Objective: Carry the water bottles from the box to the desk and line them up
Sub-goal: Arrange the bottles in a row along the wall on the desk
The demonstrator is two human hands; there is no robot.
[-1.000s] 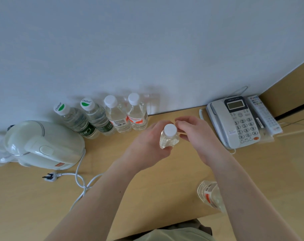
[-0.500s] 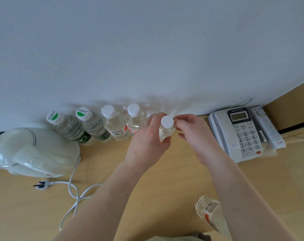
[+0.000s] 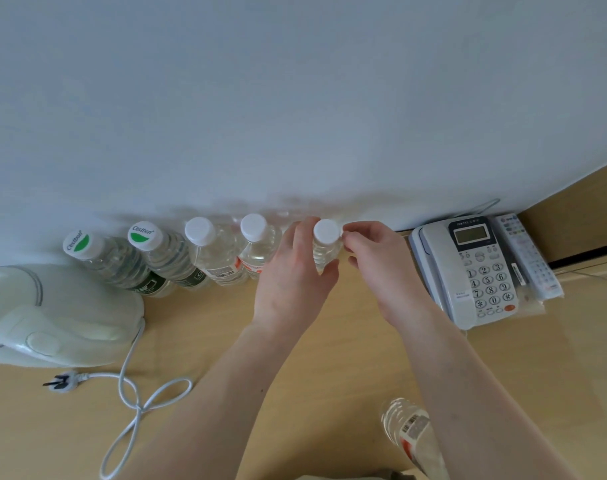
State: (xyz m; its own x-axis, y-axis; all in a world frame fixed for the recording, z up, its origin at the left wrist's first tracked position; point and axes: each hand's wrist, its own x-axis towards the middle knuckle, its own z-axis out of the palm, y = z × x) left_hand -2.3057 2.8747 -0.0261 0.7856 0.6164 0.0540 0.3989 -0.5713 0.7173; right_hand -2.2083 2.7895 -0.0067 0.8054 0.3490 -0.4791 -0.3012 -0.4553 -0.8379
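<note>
**Four bottles lined up, a fifth going in at the right end**

Four water bottles stand upright in a row against the wall on the desk (image 3: 330, 358): two with green-marked caps (image 3: 77, 242) (image 3: 143, 234), then two with plain white caps (image 3: 200, 230) (image 3: 253, 227). A fifth bottle (image 3: 326, 244) is held upright just to the right of the last white-capped one, its long axis vertical and its cap level with the others. The left hand (image 3: 291, 282) wraps its fingers around the bottle's body from the near side, while the right hand (image 3: 378, 265) pinches at the cap with its fingertips (image 3: 347, 237) from the right. Whether the bottle's base already rests on the desk cannot be told; the left hand hides it. The slot it appears headed for lies between the row's end and the telephone (image 3: 468, 268), so the coming move looks like a short settle straight down, close beside its neighbour. Another bottle (image 3: 413, 431) lies near the desk's front edge, under the right forearm, nearer the right hand. A kettle (image 3: 52, 317) sits at the row's left end.
</note>
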